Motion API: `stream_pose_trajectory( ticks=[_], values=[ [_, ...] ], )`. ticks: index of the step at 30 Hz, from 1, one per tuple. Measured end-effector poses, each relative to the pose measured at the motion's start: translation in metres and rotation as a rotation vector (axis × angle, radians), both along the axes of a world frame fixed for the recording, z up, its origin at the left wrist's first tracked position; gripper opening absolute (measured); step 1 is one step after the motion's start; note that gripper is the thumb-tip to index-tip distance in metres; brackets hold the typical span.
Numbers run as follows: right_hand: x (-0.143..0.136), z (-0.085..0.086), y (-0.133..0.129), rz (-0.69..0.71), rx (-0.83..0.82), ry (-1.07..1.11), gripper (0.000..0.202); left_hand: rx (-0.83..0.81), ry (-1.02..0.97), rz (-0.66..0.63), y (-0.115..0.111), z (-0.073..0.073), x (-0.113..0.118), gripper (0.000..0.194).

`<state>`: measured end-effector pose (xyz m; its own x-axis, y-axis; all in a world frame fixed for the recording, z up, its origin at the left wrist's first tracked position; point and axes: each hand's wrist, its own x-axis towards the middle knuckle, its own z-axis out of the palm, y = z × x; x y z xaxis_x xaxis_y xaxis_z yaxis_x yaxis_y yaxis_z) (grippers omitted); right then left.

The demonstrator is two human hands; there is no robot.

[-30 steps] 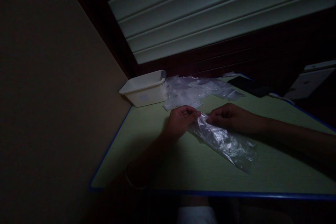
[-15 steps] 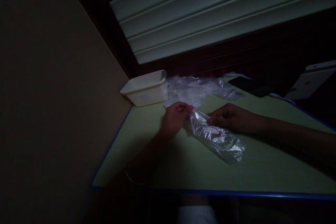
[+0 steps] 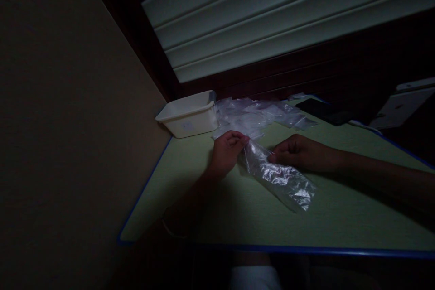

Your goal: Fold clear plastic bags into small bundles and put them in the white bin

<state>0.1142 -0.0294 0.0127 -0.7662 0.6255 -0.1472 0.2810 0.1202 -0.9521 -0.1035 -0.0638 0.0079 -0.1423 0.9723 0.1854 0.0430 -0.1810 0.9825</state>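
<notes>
A clear, crinkled plastic bag (image 3: 280,174) hangs slantwise between my hands over the green table. Its upper left corner is pinched by my left hand (image 3: 227,152), thumb against fingers. My right hand (image 3: 294,152) grips the bag's upper edge a little farther right, with its fingers curled. Behind my hands lies a loose pile of clear plastic bags (image 3: 249,115). The lower right end of the held bag is free, and whether it touches the table I cannot tell.
A white plastic bin (image 3: 190,118) with a small label stands at the table's back left, by the wall. A dark flat object (image 3: 324,111) lies at the back right, near a white device (image 3: 401,106). The table (image 3: 340,222) has a blue edge.
The held bag has shifted very slightly and its creases catch the light differently. Both hands stay almost where they were, still holding it.
</notes>
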Motion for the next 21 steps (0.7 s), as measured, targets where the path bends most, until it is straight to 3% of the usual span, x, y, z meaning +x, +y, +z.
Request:
stream_pose_trajectory(
  ticks=[10,21],
  values=[
    [0.003,0.001,0.001,0.066,0.018,-0.032,0.033,0.039,0.002,0.015,0.000,0.001,-0.002,0.031],
    [0.009,0.010,0.007,0.200,0.028,-0.094,0.033,0.103,-0.018,0.097,0.009,0.007,-0.023,0.027]
  ],
)
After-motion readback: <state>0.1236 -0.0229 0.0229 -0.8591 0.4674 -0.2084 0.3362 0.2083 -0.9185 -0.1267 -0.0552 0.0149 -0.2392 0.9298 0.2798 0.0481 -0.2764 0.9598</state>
